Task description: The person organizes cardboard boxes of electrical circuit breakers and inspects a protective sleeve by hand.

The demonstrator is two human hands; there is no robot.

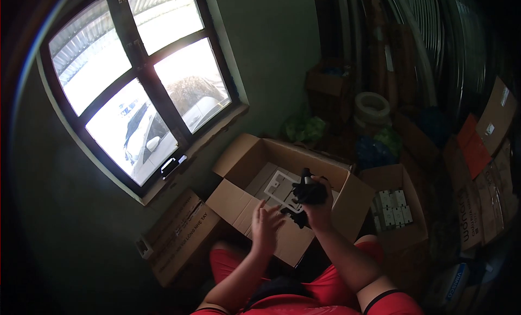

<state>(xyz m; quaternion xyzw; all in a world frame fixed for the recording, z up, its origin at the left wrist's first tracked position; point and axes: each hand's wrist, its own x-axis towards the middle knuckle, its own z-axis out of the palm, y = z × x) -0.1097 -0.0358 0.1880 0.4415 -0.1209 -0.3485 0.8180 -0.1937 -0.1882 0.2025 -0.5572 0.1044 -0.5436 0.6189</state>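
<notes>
My right hand (320,206) is wrapped round a black object (309,192), whose exact shape is too dark to make out. A thin white rectangular frame (272,188) sticks out from it to the left, over the open cardboard box (347,206). Just below the frame's lower left side, my left hand (265,222) has its fingers apart and holds nothing. More black material (298,218) hangs under the frame between the two hands. Light-coloured flat pieces (259,180) lie inside the box.
A smaller box (417,206) with white parts (393,209) stands at the right. A closed carton (182,233) lies at the left under the window (144,70). Green bags (305,128), a white ring-shaped roll (372,106) and flattened cardboard (477,206) are further back and right.
</notes>
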